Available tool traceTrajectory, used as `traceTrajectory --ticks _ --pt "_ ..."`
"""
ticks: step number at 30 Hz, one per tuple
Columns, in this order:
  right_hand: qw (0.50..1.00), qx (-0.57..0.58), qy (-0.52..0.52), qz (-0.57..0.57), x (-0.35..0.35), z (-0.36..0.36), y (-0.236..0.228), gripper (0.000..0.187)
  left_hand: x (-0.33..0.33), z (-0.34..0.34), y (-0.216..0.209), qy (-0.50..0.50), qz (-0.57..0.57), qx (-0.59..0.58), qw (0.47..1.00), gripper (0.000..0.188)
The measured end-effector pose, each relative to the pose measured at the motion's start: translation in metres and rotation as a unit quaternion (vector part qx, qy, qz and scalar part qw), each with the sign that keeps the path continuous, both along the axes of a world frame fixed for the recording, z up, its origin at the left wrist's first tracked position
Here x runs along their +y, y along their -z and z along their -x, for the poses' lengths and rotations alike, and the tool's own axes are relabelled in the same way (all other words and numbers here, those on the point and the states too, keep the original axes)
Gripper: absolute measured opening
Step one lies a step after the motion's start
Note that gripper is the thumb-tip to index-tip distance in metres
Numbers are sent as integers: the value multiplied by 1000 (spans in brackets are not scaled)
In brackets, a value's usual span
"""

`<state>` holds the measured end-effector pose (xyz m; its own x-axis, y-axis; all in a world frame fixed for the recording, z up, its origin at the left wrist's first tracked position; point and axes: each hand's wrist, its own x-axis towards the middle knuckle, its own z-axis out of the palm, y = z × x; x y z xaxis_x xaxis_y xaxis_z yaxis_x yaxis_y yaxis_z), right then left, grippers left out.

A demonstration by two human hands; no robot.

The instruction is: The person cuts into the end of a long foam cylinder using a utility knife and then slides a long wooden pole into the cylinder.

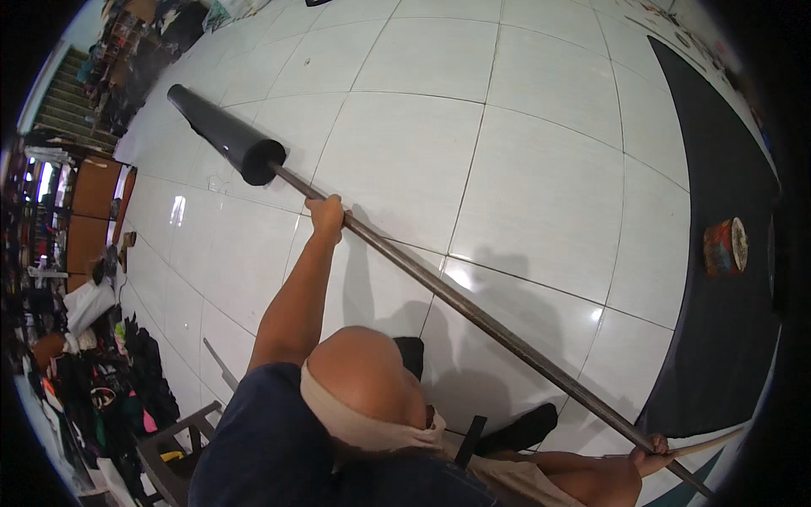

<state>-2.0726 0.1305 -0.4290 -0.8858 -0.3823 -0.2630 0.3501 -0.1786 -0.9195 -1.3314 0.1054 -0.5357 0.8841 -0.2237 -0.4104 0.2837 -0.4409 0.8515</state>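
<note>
A long brown metal pole [473,317] runs slantwise across my view, from the upper left to the lower right. My left hand [328,215] is closed round it near its far end. Farther down, at the lower right, my right hand [650,460] grips the same pole close to its near end. The pole's far end meets the open end of a thick black roll of sheet material [224,139] lying on the floor; how far it reaches inside is hidden. A thin light wooden strip [710,442] shows beside my right hand.
White glossy tiles [414,160] cover the floor. At the right lies a black sheet [718,355] with a rusty round tin [725,247] on it. Heaped dark clothes [118,380] and a dark chair frame [173,452] stand at the lower left; brown cabinets [91,203] are beyond.
</note>
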Motion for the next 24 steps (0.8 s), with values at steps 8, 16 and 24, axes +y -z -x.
traceTrajectory --ticks 8,16,24 --pt "989 -146 -12 18 37 2 32 40 8 -19 21 22 -2 -16 1000 48" --pt "990 -114 -42 66 42 19 64 37 8 -41 27 32 1 -15 999 46" --pt "991 -108 -66 44 50 56 83 40 10 -60 41 52 -15 -53 997 65"
